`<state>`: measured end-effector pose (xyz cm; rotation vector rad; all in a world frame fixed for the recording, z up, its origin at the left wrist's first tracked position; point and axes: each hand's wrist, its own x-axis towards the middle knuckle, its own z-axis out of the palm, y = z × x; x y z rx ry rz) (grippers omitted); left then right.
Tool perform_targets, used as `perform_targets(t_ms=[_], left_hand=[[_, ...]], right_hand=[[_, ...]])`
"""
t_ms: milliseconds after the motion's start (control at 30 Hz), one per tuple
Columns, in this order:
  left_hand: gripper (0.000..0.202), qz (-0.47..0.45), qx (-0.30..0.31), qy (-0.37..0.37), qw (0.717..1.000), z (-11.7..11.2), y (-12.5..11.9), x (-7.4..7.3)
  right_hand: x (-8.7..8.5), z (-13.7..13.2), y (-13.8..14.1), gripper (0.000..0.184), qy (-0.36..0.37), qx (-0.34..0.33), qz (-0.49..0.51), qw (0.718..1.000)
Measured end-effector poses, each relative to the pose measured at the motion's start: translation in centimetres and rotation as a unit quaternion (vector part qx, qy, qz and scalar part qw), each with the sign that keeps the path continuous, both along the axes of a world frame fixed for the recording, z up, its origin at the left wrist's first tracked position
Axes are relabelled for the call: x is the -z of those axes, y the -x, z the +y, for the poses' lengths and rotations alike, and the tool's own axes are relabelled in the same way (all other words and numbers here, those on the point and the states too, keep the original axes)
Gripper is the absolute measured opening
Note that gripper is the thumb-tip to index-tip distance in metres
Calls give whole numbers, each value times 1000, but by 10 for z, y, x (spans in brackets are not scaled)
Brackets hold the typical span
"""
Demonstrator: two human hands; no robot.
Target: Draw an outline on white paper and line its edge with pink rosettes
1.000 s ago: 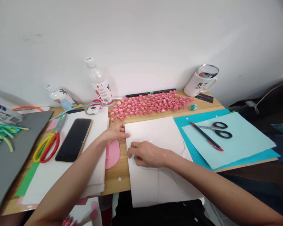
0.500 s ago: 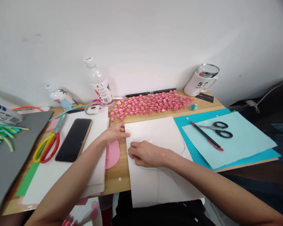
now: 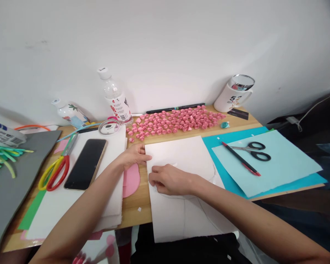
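near the middle of the pale wood-grained desk [image 3: 136,216], a large white paper sheet with faint curved lines [image 3: 169,220] lies flat directly beneath the right hand [image 3: 173,179], its long axis running from the wall side toward the person, its near end jutting past the desk's edge. the right hand is over the sheet, fingers curled down close to the left edge; whether that grip pinches anything small, i cannot tell. the left hand [image 3: 134,154] meets the sheet's far left edge, thumb over the border; its underside is hidden, so i cannot tell if its grip is closed on the paper.

against the plain white wall [image 3: 165,47], many small pink paper coils [image 3: 176,121] spread beyond the sheet. to the right, black-handled metal scissors [image 3: 254,150] and a slim black-and-red pen [image 3: 240,158] rest on a pale blue paper sheet [image 3: 286,168].
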<state>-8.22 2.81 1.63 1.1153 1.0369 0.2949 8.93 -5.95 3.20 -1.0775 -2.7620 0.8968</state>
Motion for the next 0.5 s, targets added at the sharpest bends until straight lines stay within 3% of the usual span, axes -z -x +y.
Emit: perform_targets(t_ms=[200,500], left_hand=[[43,-4,3,7,1000,0,-1,-2],[42,6,0,-17,1000,-1,0,0]], right_hand=[[-1,2,4,15,-1,22,-1,1000],[4,1,14,20,-92,-26,-100,990]])
